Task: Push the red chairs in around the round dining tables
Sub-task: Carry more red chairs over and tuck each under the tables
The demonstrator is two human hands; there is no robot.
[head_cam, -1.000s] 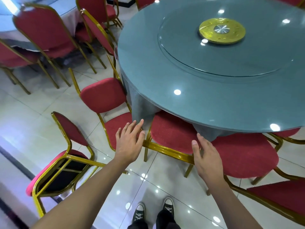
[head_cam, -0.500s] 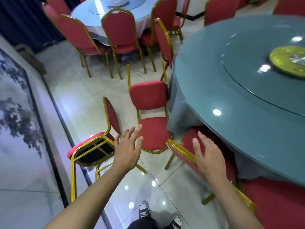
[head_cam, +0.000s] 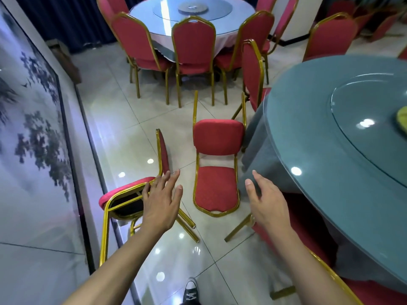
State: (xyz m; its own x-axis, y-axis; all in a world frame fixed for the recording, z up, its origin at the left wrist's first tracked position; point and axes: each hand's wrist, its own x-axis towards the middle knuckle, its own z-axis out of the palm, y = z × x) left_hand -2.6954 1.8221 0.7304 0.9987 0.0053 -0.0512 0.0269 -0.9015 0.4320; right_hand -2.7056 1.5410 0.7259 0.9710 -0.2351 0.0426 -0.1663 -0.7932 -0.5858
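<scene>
Both my left hand (head_cam: 161, 203) and right hand (head_cam: 267, 202) were released, grasping nothing. Near the edge of the round bench (head_cam: 343, 150), one red chair (head_cam: 217, 164) and a toppled chair (head_cam: 132, 194) lay on the floor (head_cam: 123, 119). I judged most work was left there, while the far table (head_cam: 193, 16) looked finished.

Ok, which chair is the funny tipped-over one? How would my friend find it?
Start at the big grey-blue round table on the right, then look left across the shiny tiled floor toward the painted wall panel. The toppled chair lies there under the left hand, gold legs sticking out sideways, unlike the others.
</scene>
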